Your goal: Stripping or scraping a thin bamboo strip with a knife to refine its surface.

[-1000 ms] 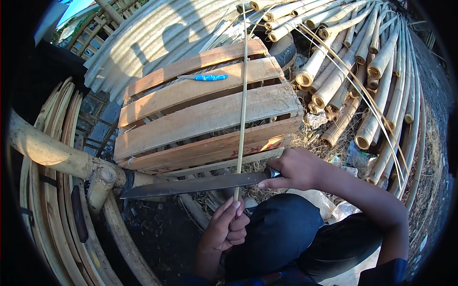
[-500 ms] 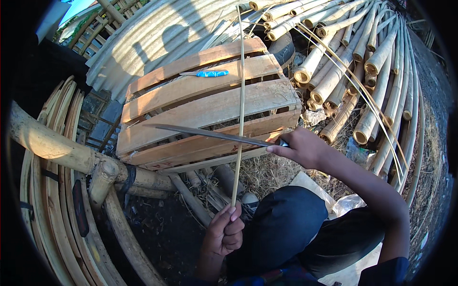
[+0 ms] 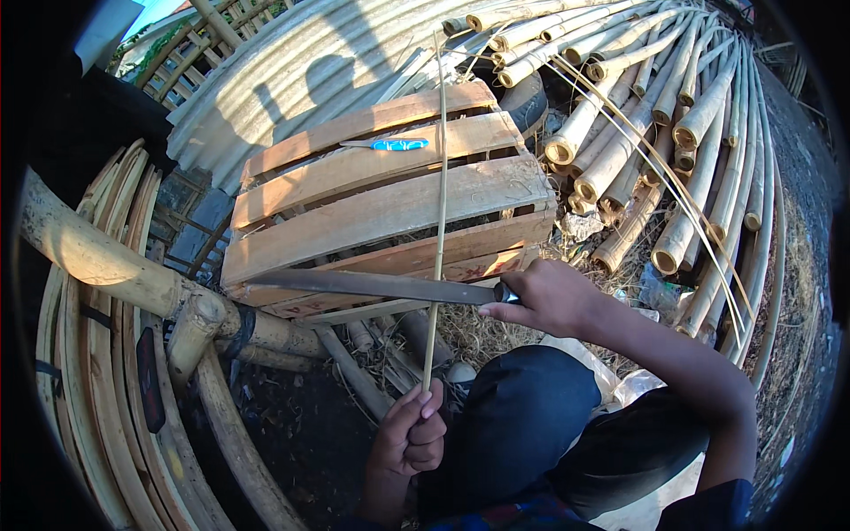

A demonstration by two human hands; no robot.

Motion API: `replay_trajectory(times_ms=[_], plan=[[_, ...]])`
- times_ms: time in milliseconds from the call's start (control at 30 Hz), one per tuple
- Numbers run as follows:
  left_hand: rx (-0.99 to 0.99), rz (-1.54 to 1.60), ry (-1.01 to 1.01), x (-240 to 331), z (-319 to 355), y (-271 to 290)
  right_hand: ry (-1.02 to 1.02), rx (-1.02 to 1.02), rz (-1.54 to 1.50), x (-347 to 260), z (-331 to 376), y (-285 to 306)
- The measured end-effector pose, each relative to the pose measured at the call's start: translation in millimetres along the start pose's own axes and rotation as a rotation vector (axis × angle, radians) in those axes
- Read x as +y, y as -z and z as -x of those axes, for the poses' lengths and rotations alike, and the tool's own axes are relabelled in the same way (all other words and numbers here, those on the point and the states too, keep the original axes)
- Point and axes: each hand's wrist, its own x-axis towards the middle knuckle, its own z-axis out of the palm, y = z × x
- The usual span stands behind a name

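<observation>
My left hand (image 3: 413,434) is closed round the lower end of a thin, pale bamboo strip (image 3: 442,177), which stands nearly upright and rises past the wooden crate. In my right hand (image 3: 553,296) is the handle of a long-bladed knife (image 3: 372,284). Its blade reaches leftward across the strip, a short way above my left hand, and seems to touch it. The slatted wooden crate (image 3: 354,217) lies beyond both hands. On its top slats rests a small knife (image 3: 398,144) with a blue and white handle.
Bamboo poles (image 3: 699,124) are piled at the right, with thin strips (image 3: 655,164) across them. A thick bamboo rail (image 3: 106,257) and split bamboo lengths (image 3: 102,380) stand at the left. Corrugated sheeting (image 3: 266,97) lies behind the crate. My bent knee (image 3: 531,407) is between my arms.
The long knife's blade has moved down along the strip toward my left hand, and its flat side shows more. My left hand keeps its hold. The view has shifted slightly.
</observation>
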Motion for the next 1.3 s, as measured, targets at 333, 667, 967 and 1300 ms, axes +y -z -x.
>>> replay_trajectory(times_ms=[333,667,967,1300], plan=[[-0.144,0.383,-0.029,-14,4,-19,-0.056,-0.035,0.037,0,-5,6],[-0.046,0.110,0.044,-15,10,0,-0.197,0.014,-0.051,18,-2,4],[0.292,-0.327,-0.261,-1,-5,1,-0.074,-0.142,0.056,-9,5,4],[0.665,-1.484,-0.505,-9,-27,0,0.010,-0.114,0.081,-11,-11,-3]])
